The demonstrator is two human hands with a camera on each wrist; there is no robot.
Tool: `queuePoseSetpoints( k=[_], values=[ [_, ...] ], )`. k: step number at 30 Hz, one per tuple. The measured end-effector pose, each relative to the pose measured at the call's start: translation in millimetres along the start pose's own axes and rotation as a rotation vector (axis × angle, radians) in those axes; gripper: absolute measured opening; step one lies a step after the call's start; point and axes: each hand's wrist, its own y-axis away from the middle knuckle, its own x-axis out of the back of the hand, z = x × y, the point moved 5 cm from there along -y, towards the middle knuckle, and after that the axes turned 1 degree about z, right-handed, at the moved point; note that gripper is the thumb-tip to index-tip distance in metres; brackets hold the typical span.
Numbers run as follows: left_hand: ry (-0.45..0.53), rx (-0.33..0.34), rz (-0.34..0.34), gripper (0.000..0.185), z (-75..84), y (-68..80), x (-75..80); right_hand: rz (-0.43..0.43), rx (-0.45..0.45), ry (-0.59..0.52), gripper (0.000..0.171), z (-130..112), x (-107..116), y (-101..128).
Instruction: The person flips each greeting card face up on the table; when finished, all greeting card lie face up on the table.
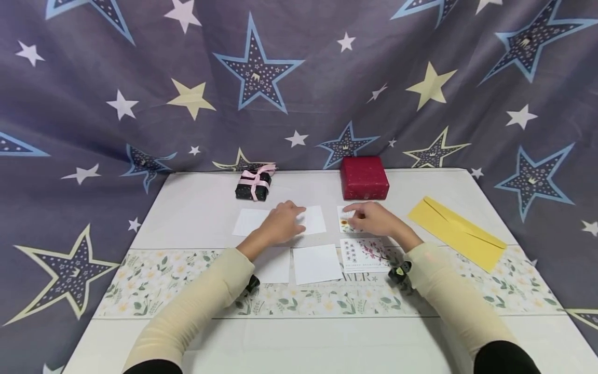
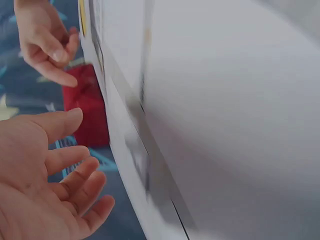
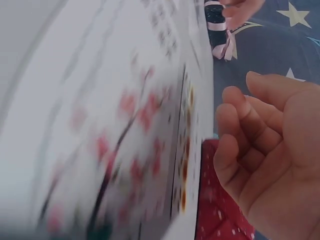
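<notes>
My left hand (image 1: 282, 224) hovers over the back row of cards, fingers loosely bent and holding nothing. Beneath it lie two blank white cards, one to its left (image 1: 245, 221) and one to its right (image 1: 315, 219). My right hand (image 1: 371, 218) is over a card with a sunflower print (image 1: 344, 226), covering part of it; its fingers curl loosely with nothing between them in the right wrist view. In the front row are two more blank cards, a left one (image 1: 275, 267) and a middle one (image 1: 317, 265), beside a card with pink blossoms and Chinese characters (image 1: 359, 259).
Behind the cards stand a black gift box (image 1: 247, 189) with a pink ribbon and a dark red box (image 1: 364, 179). A yellow envelope (image 1: 455, 231) lies at the right. A floral band (image 1: 163, 285) crosses the white table, and a star-patterned curtain (image 1: 317, 104) hangs behind.
</notes>
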Motion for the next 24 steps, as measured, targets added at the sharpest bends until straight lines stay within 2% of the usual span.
queuePoseSetpoints(
  k=[5,9,16,24],
  values=[
    [-0.043,0.058,0.013,0.064,-29.3,4.4,-3.3,-0.01,-0.012,-0.046,0.042,-9.2,-11.7,-21.5],
    [-0.054,0.083,-0.005,0.065,-42.8,8.0,-9.1,-0.013,-0.015,-0.053,0.042,-15.0,-17.5,-36.2],
    [-0.092,0.088,-0.047,0.062,-47.3,8.5,-15.1,-0.049,-0.093,-0.072,0.048,-11.8,-30.2,-57.1],
    [-0.101,0.111,-0.034,0.06,-50.8,8.5,-10.9,-0.106,-0.173,0.0,0.055,-15.5,-39.6,-69.0]
  ],
)
